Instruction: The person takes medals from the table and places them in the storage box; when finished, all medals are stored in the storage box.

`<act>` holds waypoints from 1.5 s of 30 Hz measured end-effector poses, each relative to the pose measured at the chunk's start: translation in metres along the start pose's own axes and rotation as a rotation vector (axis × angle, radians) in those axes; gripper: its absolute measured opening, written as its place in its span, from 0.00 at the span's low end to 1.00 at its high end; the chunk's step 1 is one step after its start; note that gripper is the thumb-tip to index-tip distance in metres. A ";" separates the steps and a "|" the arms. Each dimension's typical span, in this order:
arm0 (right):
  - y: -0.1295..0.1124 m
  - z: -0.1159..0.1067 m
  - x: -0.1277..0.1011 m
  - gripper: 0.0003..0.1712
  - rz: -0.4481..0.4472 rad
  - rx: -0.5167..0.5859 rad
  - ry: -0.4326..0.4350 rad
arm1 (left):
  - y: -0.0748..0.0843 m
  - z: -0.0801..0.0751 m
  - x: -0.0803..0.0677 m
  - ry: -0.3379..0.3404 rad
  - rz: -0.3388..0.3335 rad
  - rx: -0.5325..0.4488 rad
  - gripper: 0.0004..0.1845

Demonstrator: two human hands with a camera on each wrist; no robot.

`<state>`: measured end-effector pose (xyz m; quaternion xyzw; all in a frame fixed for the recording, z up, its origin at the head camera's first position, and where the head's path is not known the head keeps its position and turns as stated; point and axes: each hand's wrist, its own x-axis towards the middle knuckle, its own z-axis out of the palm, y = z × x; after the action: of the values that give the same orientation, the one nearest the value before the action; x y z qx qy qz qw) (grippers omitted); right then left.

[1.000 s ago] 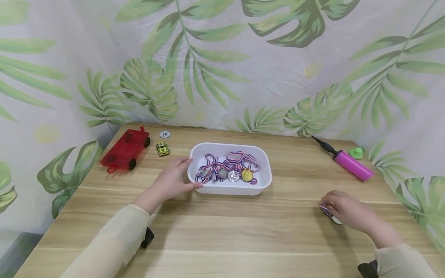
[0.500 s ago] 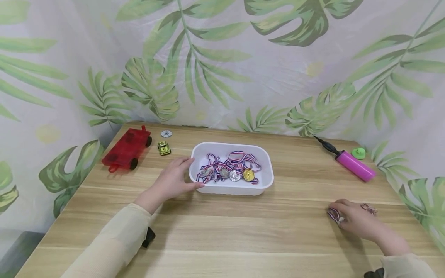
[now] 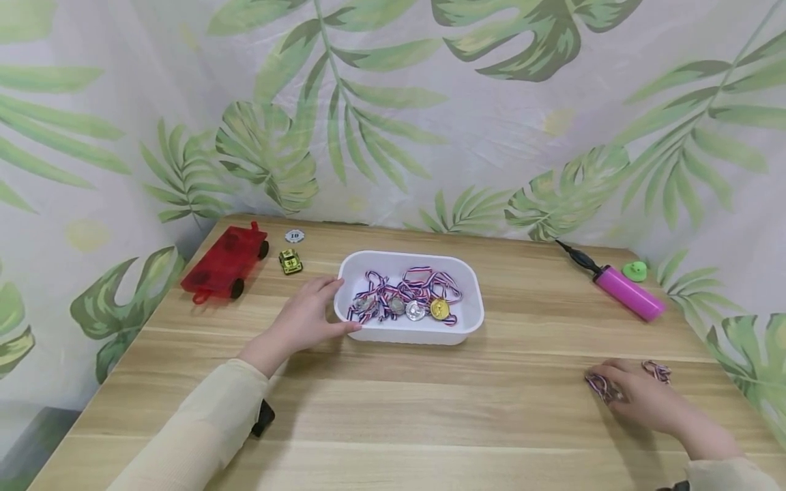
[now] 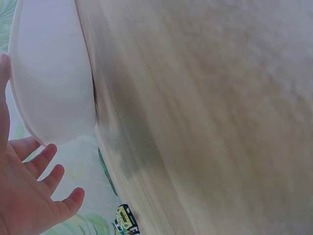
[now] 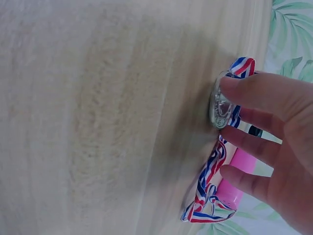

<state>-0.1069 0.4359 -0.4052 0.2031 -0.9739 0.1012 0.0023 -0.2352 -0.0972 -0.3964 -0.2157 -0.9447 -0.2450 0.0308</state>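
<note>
Head view is showing the right hand (image 3: 645,402) pinching a silver medal (image 5: 218,105) against the wooden table (image 3: 430,409), ribbon (image 5: 208,196) trailing beside its fingers; left hand (image 3: 301,324), fingers relaxed, is resting against the white tray (image 3: 469,327), which is lying well left of the medal; leaf-print cloth behind.

The only readable mark is the number "10" on a small round white token (image 3: 294,236) lying on the table (image 3: 393,409) near its far left edge, just beside the red toy trailer (image 3: 224,262). The medals in the white tray (image 3: 469,320) show no legible lettering.
</note>
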 end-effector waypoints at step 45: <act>-0.055 -0.081 0.073 0.13 -0.011 0.290 0.270 | 0.000 0.001 0.001 -0.003 -0.001 0.004 0.51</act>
<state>-0.1548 0.3740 -0.3119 0.1910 -0.9389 0.2666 0.1042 -0.2364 -0.0961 -0.3967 -0.2154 -0.9454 -0.2429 0.0294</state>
